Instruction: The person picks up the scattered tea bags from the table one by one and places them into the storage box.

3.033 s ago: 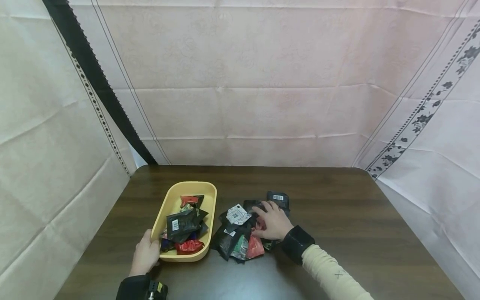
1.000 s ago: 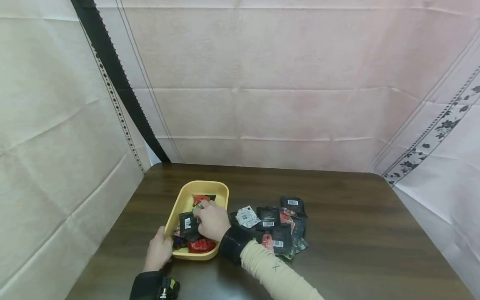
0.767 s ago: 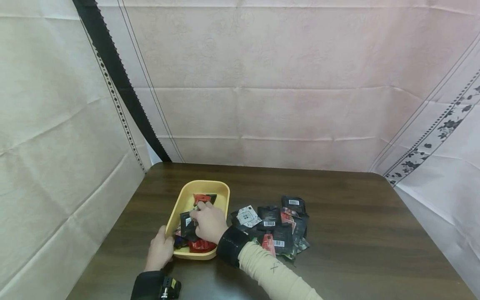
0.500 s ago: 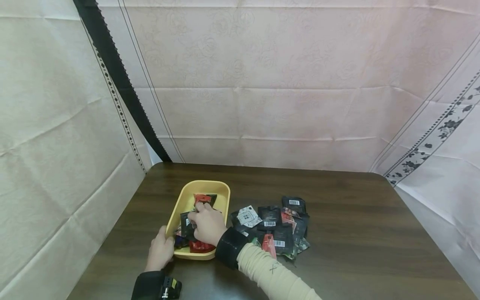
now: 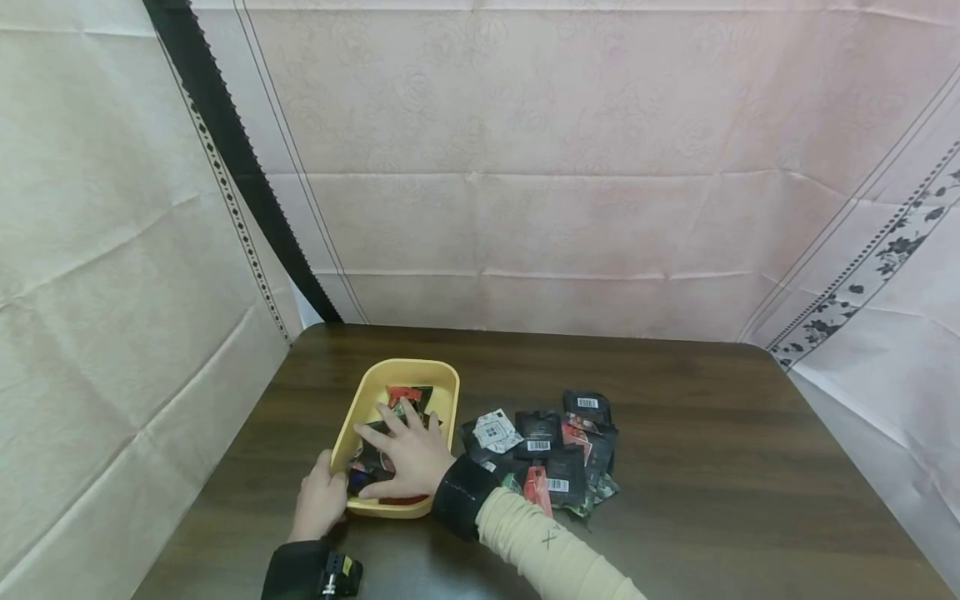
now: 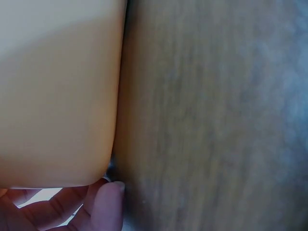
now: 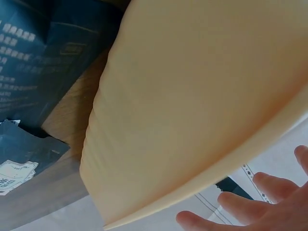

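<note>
A yellow plastic bin (image 5: 447, 387) sits on the table with small snack-type packets inside. My left hand (image 5: 319, 500) grips its near left corner; in the left wrist view the fingers (image 6: 108, 204) curl at the bin's edge. Over the bin's contents my right hand (image 5: 411, 458) lies with its fingers spread, touching or just above the packets. A red packet (image 5: 403, 395) shows beyond the fingertips, and a black packet (image 5: 367, 458) shows between thumb and fingers. The palm hides most of the rest. In the right wrist view, the bin's outer wall fills the middle.
To the right of the bin lies a loose pile of mostly black packets (image 5: 566, 475), including a white-labelled one (image 5: 497, 432) and a pink-red one (image 5: 537, 489). The brown table (image 5: 712, 467) extends right, with a pale cloth (image 5: 562, 208) hanging behind it.
My right hand left the pile, reached into the bin with bent fingers, and now has them spread wide. The pile lies rearranged since three seconds ago. My left hand keeps its hold.
</note>
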Demonstrator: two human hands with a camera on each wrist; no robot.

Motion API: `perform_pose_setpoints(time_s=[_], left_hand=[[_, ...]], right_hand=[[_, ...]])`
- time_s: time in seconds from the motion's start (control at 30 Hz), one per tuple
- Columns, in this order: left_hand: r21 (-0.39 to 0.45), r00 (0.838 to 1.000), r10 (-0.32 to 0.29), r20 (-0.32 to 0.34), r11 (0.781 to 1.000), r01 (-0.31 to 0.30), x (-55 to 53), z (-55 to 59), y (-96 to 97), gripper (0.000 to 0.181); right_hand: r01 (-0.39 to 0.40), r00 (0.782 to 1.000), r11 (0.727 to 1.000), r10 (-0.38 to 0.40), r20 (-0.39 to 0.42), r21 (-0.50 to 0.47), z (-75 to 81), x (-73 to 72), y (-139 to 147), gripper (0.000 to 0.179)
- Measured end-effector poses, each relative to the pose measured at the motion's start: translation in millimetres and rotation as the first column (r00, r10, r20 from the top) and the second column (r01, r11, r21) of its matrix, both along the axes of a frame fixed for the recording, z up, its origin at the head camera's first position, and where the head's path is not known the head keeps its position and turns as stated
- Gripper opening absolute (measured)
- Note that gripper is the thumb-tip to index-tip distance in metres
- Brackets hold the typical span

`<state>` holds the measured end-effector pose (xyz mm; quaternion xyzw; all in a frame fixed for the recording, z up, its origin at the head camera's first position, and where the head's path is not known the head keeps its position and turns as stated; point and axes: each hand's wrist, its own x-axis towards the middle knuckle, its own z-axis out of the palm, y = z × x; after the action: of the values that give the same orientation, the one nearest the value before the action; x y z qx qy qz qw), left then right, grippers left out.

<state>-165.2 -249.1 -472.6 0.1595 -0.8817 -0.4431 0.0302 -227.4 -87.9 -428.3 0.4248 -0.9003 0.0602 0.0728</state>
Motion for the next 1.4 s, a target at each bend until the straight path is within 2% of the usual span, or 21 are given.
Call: perform_pose_setpoints(time_s=[0.27, 0.4, 0.53, 0.77, 1.0, 1.23, 1.4], left_hand=[[0.001, 1.0, -0.001, 0.001, 1.0, 0.001, 0.6, 0.2, 1.1, 0.032], [0.004, 1.0, 0.001, -0.015, 1.0, 0.0, 0.7, -0.2, 0.1, 0.029], [0.004, 1.0, -0.004, -0.026, 1.0, 0.004, -0.6, -0.9, -0.3, 0.027], [0.011, 1.0, -0.011, -0.015, 1.0, 0.011, -0.2, -0.7, -1.4, 0.027], [0.009, 1.0, -0.013, 0.002, 1.0, 0.013, -0.5, -1.4, -1.0, 0.028], [0.002, 1.0, -0.004, 0.006, 1.0, 0.004, -0.3, -0.7, -0.4, 0.028], [-0.007, 1.0, -0.005, 0.01, 1.0, 0.005, -0.3, -0.3, 0.0, 0.029]], right_hand=[[0.001, 1.0, 0.999, -0.001, 0.005, -0.036, -2.9, -1.2, 10.8, 0.076], [0.017, 0.999, 0.999, -0.015, 0.04, -0.046, 0.5, -2.2, 23.1, 0.073], [0.054, 0.994, 0.997, -0.048, 0.097, -0.06, 4.1, -4.2, 40.5, 0.073], [0.125, 0.988, 0.99, -0.118, 0.095, -0.07, -3.0, -15.6, 72.6, 0.073], [0.204, 0.971, 0.977, -0.193, 0.139, -0.067, -11.5, -28.2, 103.8, 0.072], [0.263, 0.958, 0.963, -0.253, 0.137, -0.061, -16.4, -38.5, 130.0, 0.07], [0.309, 0.94, 0.949, -0.295, 0.172, -0.063, -19.7, -45.0, 148.1, 0.071]])
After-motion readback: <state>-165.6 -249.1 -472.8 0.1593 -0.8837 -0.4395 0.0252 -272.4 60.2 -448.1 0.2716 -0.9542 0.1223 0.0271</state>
